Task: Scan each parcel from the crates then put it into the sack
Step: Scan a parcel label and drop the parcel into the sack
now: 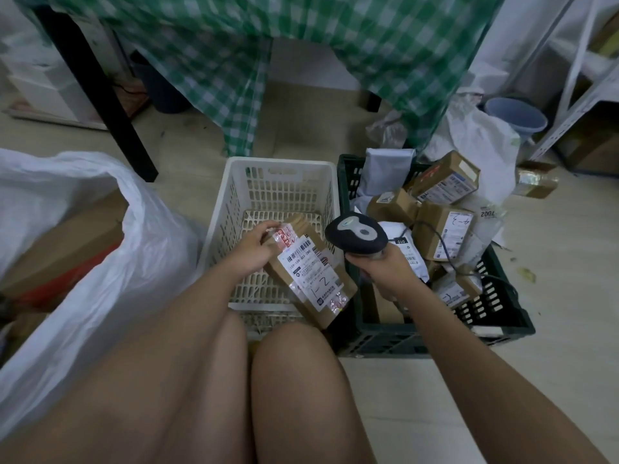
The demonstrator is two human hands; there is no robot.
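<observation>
Pale floor, white crate [234,182] ahead; left hand [249,251] grips parcel [313,276] over it, long axis toward knees; right hand [385,267] clasps scanner [356,234] just right, label facing up.

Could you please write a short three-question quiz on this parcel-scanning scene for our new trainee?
1. True or false: the right hand holds the barcode scanner.
2. The parcel held by the left hand is above which crate?
A. the white crate
B. the dark green crate
C. neither
3. Fill in: the white sack lies on the person's ____ side.

Key:
1. True; its fingers curl round the handle.
2. A; the parcel hangs over the white crate, label side up.
3. Left; boxes already show inside its open mouth.
</observation>
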